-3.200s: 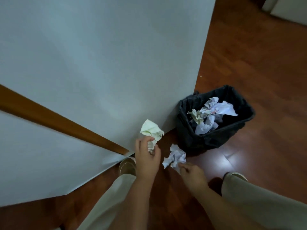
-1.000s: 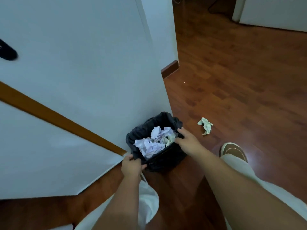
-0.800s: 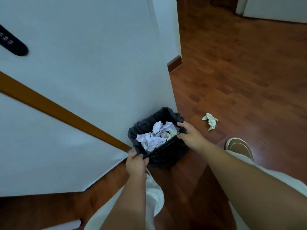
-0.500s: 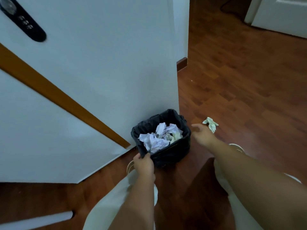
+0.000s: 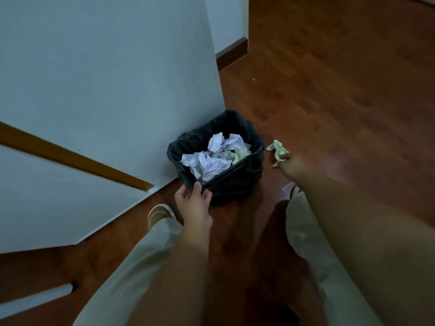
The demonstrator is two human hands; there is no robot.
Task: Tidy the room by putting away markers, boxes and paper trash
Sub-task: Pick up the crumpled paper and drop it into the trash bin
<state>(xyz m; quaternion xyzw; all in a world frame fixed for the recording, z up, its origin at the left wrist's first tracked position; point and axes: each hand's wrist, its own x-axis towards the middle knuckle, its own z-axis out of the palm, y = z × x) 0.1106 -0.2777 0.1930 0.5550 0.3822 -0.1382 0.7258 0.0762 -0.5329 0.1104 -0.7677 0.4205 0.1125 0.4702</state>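
A small black bin [image 5: 237,184] lined with a dark bag stands on the floor against the white door [image 5: 106,78]. It is full of crumpled white and pale yellow paper [image 5: 211,158]. My left hand [image 5: 194,203] grips the bin's near left rim. One crumpled pale yellow paper [image 5: 276,148] lies on the wood floor just right of the bin. My right hand [image 5: 290,167] reaches to it, and its fingertips pinch the paper's near edge.
The white door with a brown wooden strip [image 5: 70,156] fills the left side. A wall corner with a brown skirting board [image 5: 231,52] lies beyond. My shoe [image 5: 160,214] and light trouser legs [image 5: 131,267] are near the bin. Wood floor [image 5: 353,90] spreads to the right.
My right hand has let go of the bin's rim and moved right to the loose paper on the floor. My left hand has stayed on the bin's rim.
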